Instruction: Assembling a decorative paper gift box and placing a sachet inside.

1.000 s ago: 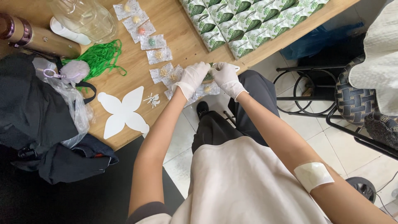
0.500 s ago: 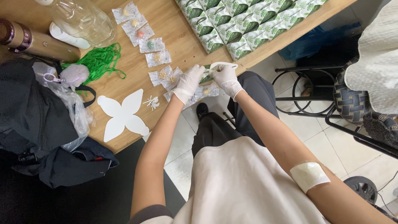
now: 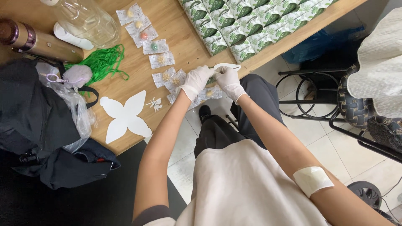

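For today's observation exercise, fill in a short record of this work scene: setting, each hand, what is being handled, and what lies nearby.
Setting: wooden table, seen from above; person seated at its edge
Left hand: white glove, pinching the white card piece
Right hand: white glove, gripping the same card piece
Under the hands: small clear packets, each with a little bead-like item
Further up: green-and-white boxes in rows
To the left: white butterfly cutout, green cord, clear bottle, dark bag
Right forearm: adhesive patch
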